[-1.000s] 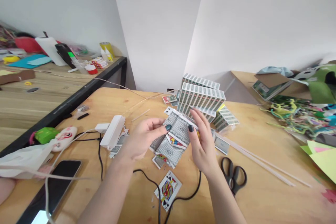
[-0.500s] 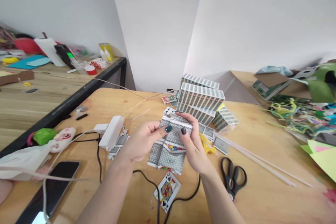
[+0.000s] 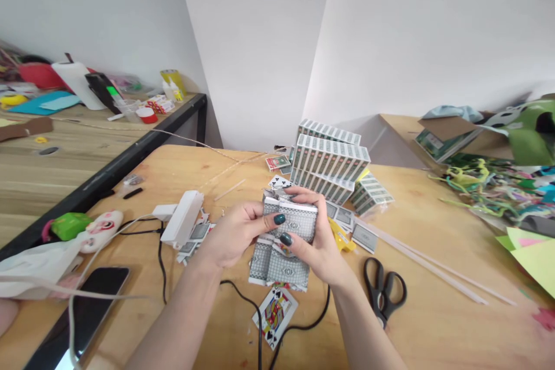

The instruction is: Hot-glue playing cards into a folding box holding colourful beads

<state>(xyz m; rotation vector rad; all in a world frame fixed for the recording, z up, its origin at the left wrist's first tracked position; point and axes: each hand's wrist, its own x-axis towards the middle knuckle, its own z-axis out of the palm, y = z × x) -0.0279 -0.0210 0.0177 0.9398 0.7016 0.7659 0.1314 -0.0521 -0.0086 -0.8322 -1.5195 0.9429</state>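
Observation:
Both my hands hold a piece made of joined playing cards (image 3: 284,243), grey patterned backs facing me, above the middle of the wooden table (image 3: 182,167). My left hand (image 3: 236,231) grips its left side with the thumb on the front. My right hand (image 3: 312,240) wraps round its right and top edge, thumb pressed on the front. The lower cards hang down below my fingers. A single queen card (image 3: 275,313) lies face up on the table just under the piece.
Stacked card packs (image 3: 330,162) stand behind my hands, with loose cards around them. Black scissors (image 3: 385,293) lie to the right, thin white sticks (image 3: 433,269) beyond. A white glue gun (image 3: 182,218), black cable (image 3: 243,300) and phone (image 3: 89,312) lie left. Paper scraps (image 3: 498,185) crowd the right.
My right hand has come in from the side and closed over the top of the card piece. The piece has turned more upright and folded tighter between both hands.

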